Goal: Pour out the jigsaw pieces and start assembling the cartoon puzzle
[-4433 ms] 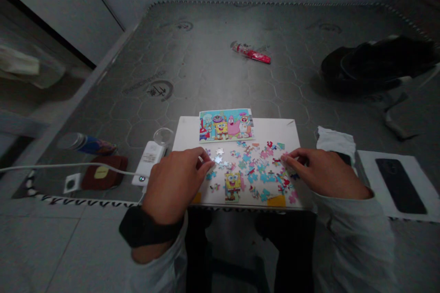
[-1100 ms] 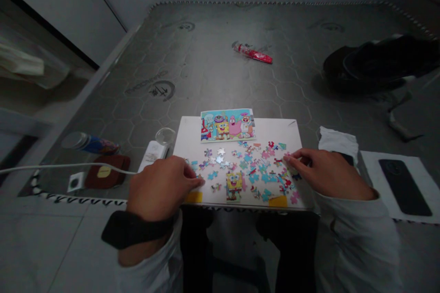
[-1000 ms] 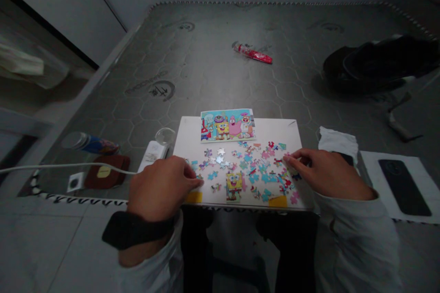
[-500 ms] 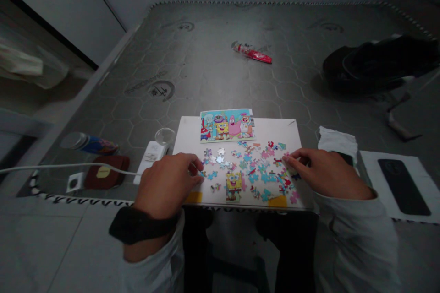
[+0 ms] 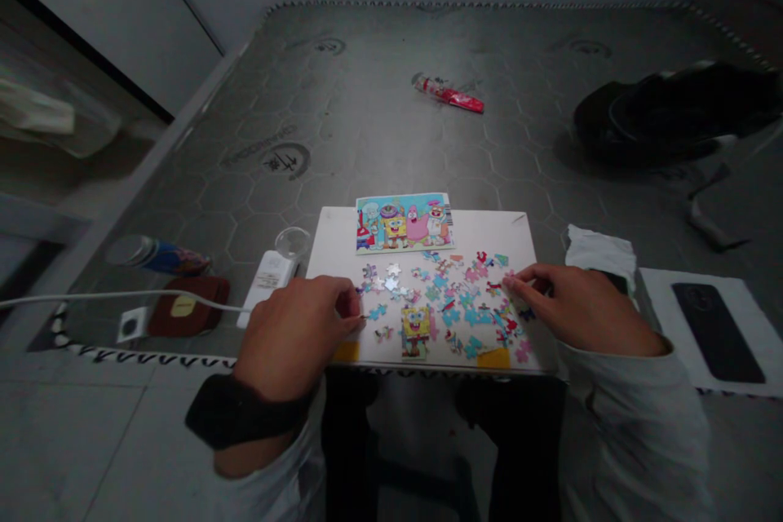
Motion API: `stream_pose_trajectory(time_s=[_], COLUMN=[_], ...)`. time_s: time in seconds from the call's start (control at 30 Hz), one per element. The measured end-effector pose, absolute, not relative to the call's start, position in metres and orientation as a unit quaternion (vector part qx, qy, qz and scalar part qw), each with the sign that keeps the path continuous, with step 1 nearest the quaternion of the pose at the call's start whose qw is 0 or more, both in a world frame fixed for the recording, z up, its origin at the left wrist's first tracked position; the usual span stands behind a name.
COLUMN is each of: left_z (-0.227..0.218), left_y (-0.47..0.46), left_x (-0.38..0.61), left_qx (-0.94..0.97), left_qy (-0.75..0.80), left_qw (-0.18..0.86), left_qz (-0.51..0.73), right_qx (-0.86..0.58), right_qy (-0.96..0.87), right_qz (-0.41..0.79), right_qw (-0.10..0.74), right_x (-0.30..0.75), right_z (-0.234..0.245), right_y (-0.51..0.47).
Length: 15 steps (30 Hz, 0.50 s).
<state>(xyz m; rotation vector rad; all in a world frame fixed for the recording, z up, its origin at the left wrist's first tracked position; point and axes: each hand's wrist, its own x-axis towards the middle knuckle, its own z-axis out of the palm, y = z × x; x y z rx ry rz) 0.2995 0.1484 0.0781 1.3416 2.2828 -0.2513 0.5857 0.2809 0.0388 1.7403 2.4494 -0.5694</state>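
Jigsaw pieces [image 5: 449,302] lie scattered on a white board [image 5: 333,245], below a cartoon picture [image 5: 404,222]. The left hand [image 5: 299,334] and right hand [image 5: 581,310] curl at the scatter's edges. Whether either grips a piece is unclear.

My puzzle pieces [image 5: 453,306] are mostly turquoise, pink and red; a few show silver, and one joined patch is yellow. The board [image 5: 333,241] is white, with two yellow tape tabs [image 5: 493,358]. The reference picture [image 5: 404,222] has bright cartoon figures on pale blue. The mattress [image 5: 379,122] is grey, quilted in hexagons. The wrapper [image 5: 449,95] is red, and my wrist band [image 5: 245,412] is black.
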Motion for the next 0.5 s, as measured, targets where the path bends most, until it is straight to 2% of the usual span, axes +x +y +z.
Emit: stream_pose_trajectory(time_s=[0.23, 0.5], left_z=[0.079, 0.085], left_y=[0.15, 0.158], left_x=[0.305, 0.327], left_qx=[0.543, 0.611], left_qy=[0.81, 0.729], left_qw=[0.221, 0.273], left_qz=[0.015, 0.145], right_qx=[0.538, 0.385], right_qy=[0.817, 0.866], right_qz=[-0.203, -0.32], right_qw=[0.028, -0.009], right_x=[0.568, 0.522], right_z=[0.053, 0.065], right_y=[0.273, 0.236])
